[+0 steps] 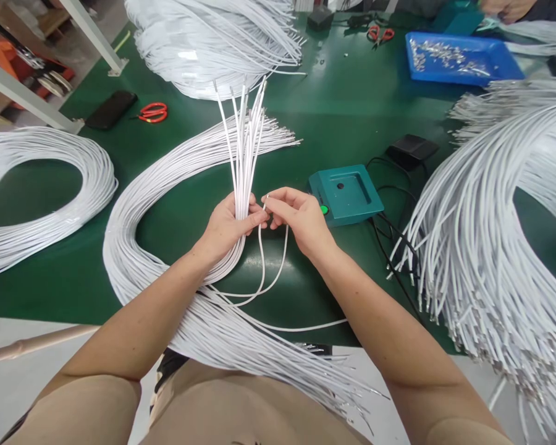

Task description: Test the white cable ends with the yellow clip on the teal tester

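Note:
My left hand (234,222) is wrapped round an upright bundle of white wires (243,161), whose ends fan out above the fist. Close beside it, my right hand (299,216) pinches a single white wire (265,204) near its tip. From the two hands, loose lengths of wire hang down in loops over the table. Beneath and to the left, a large curved bundle of white wires (130,216) lies on the green table (352,117), its near ends running over the front edge past my body. The fingertips of both hands nearly meet.
Right of my hands stands a teal device (352,194) with a green button and black cables. Thick white wire bundles lie left (88,161), behind (208,43) and right (482,247). A blue tray (505,65) holds small metal parts. Red-handled scissors (152,112) lie near a black phone (111,109).

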The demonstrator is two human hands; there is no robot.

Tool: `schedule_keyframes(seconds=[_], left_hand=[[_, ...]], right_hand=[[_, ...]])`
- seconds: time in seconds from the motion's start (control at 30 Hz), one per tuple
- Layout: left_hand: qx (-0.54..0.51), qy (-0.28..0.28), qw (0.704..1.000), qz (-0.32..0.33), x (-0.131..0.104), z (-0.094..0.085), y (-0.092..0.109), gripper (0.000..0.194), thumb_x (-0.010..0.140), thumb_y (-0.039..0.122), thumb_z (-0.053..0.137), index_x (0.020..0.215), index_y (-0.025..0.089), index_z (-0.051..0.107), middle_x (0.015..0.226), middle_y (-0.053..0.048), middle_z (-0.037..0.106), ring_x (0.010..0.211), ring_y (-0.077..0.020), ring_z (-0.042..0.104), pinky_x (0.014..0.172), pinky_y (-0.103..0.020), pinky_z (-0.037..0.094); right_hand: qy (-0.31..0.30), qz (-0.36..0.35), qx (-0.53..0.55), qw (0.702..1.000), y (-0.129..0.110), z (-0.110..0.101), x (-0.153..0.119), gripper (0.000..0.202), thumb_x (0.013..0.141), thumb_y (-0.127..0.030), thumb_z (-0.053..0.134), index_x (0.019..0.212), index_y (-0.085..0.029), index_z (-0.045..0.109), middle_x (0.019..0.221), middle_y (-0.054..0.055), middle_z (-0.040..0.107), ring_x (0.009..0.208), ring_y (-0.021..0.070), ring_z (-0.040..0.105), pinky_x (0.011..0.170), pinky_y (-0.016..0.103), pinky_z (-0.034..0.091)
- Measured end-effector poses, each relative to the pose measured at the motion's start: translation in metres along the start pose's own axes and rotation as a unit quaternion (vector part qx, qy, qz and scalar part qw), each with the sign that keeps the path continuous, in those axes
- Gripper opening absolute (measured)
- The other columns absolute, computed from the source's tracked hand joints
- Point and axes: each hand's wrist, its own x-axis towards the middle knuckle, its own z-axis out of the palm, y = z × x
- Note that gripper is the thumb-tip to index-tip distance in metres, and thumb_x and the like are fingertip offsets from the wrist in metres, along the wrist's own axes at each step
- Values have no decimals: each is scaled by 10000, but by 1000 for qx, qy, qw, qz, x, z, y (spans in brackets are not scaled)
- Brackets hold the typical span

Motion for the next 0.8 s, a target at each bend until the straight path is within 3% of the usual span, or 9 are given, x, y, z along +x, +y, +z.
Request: schedule_keyframes(seconds=[0.2, 0.33, 0.43, 0.53, 0.7, 0.8], left_hand=[[26, 13, 1000, 4, -1, 1, 0, 360, 669, 273, 806, 886, 169, 539, 720, 21, 633, 632, -112, 636, 475, -177, 408], [11, 14, 1000, 3, -2, 2, 0, 347, 670, 288, 804, 867, 172, 543, 719, 24, 621, 627, -106, 631, 461, -173, 394], [9, 13, 1000, -1, -2, 2, 0, 349, 680, 295, 800, 876, 177, 537, 713, 33, 614, 583, -87, 607, 460, -175, 400], [24, 5, 1000, 8, -3, 1, 0, 343, 699, 289, 789, 885, 181, 522, 728, 22, 641, 573, -92, 611, 460, -185, 411], [62, -38, 997, 25, -5, 3, -1, 289, 764, 274, 732, 900, 187, 492, 766, -6, 687, 652, -133, 663, 506, -213, 451], [73, -52, 995, 38, -6, 6, -1, 259, 773, 258, 721, 878, 180, 497, 774, -5, 675, 671, -130, 663, 554, -226, 478]], right_hand=[[1, -22, -27, 999, 2, -2, 2, 128, 721, -276, 693, 742, -150, 690, 639, -16, 636, 501, 67, 510, 497, 222, 435], [-22, 23, 52, 998, 3, -2, 3, 111, 715, -262, 691, 732, -154, 674, 548, -45, 542, 460, 59, 447, 482, 225, 397], [-73, 77, 133, 985, 6, -1, 4, 200, 719, -253, 673, 575, -173, 561, 456, -75, 395, 452, 65, 409, 489, 224, 384], [-112, 99, 154, 977, 7, -2, 5, 305, 725, -242, 646, 491, -185, 458, 451, -61, 396, 474, 76, 439, 507, 225, 394], [-84, 104, 137, 982, 7, -4, 5, 271, 776, -410, 641, 676, -158, 642, 471, -69, 398, 440, 78, 433, 478, 232, 382], [-81, 107, 97, 986, 6, -5, 5, 282, 745, -400, 692, 623, -153, 630, 456, -67, 388, 438, 81, 446, 459, 229, 352]])
